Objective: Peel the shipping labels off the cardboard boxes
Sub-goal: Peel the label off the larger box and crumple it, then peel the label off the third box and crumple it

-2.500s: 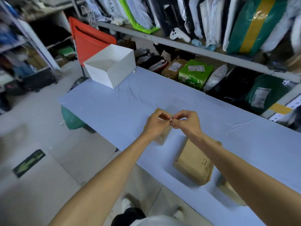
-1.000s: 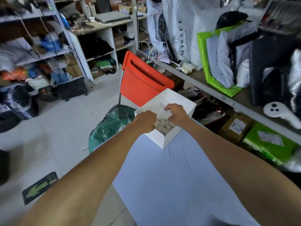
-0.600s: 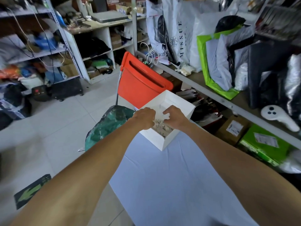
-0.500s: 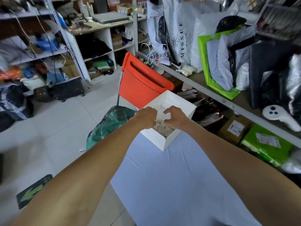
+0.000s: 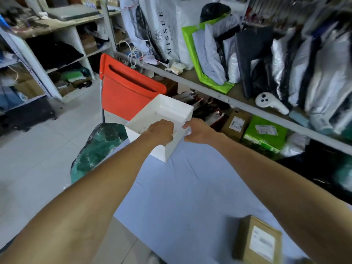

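While both hands work at the bin (image 5: 176, 143), the head view puts the left hand (image 5: 160, 131) down over its open top, knuckles up and fingers curled under out of sight. Whether it holds anything cannot be told. The right hand (image 5: 198, 130) sits just beside it at the bin's near rim, fingers bent against the corner. There's a white bit at the fingertips, either the rim or a scrap of paper, and again it cannot be told which.

The step looks like the drop-off, with peeled paper going into the bin, though that's a reading of the pose and not something seen. Nearer the person than the hands, close beside the right forearm, a box (image 5: 245, 239) lies on the cloth (image 5: 181, 197). Its label (image 5: 262, 243) faces up and appears fully stuck down.

The next move calls for both hands to come back toward the body to that box. One should steady it while the other works a fingernail under a label corner, then peels low and slow so the paper doesn't tear.
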